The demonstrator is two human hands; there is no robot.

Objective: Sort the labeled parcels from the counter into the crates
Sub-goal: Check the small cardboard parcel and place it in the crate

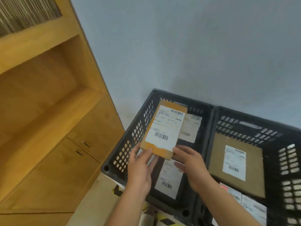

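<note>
- Left hand: fingers pinch the cardboard parcel at its near edge, thumb on top.
- Right hand: fingers curl round its near right corner.
- The parcel stretches toward 12 o'clock from them, above the left crate.
- Right crate sits at 3 o'clock.

A pale blue-grey wall meets a wooden cabinet with an open shelf and handled doors.
</note>
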